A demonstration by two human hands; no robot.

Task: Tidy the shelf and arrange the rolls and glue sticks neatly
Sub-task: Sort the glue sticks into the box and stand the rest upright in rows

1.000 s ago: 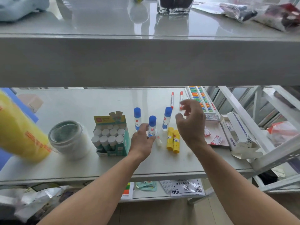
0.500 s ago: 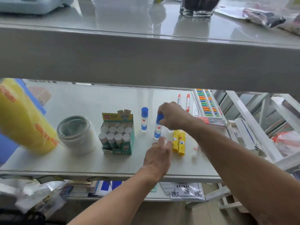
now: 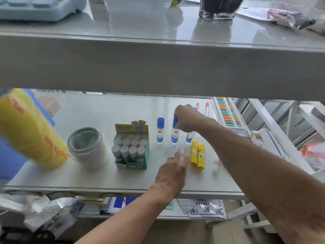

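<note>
Head view: right hand gripped blue-capped glue bottle cap; left hand, at its 6 o'clock, loosely pinched small clear tube.

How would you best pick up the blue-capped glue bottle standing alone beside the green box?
Probably by the blue cap of the glue bottle, from above: it stands upright, with the green box close on one side and another bottle on the other.

Abacus at shelf's right, two red-capped pens beside it
</note>
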